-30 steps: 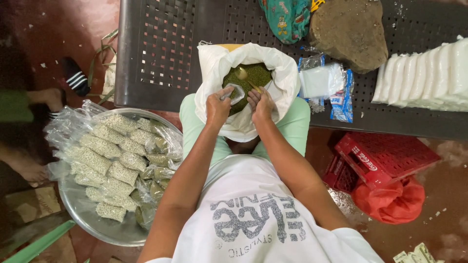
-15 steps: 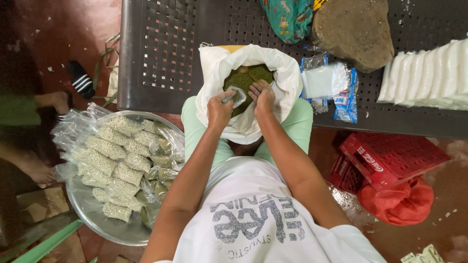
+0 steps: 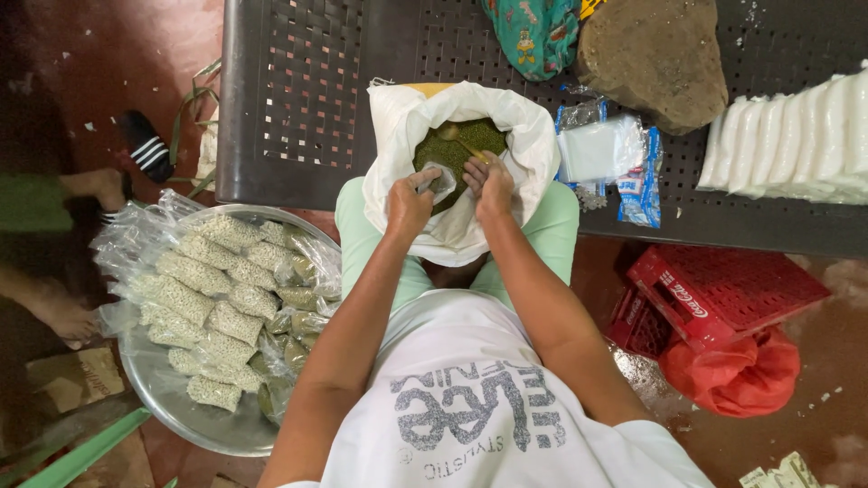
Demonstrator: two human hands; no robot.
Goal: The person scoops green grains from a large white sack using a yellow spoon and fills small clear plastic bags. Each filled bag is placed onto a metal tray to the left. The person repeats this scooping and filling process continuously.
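Note:
A white sack (image 3: 533, 145) stands open between my knees, full of small green beans (image 3: 443, 145). My left hand (image 3: 409, 203) pinches a small clear plastic bag (image 3: 441, 180) at the sack's mouth. My right hand (image 3: 488, 185) grips a yellow spoon (image 3: 463, 145) whose bowl lies in the beans, just beyond the little bag. Both hands are close together over the near side of the sack.
A metal basin (image 3: 181, 411) at my left holds several filled clear packets (image 3: 217, 298). A dark perforated bench (image 3: 298, 99) carries a pack of empty bags (image 3: 601, 149), a brown stone (image 3: 655, 54) and white packets (image 3: 796, 136). A red crate (image 3: 723, 294) and red bag (image 3: 732, 375) lie at my right. Another person's foot (image 3: 99, 185) is at left.
My right hand has pushed the spoon forward into the beans. My left hand stays on the small bag at the sack's mouth.

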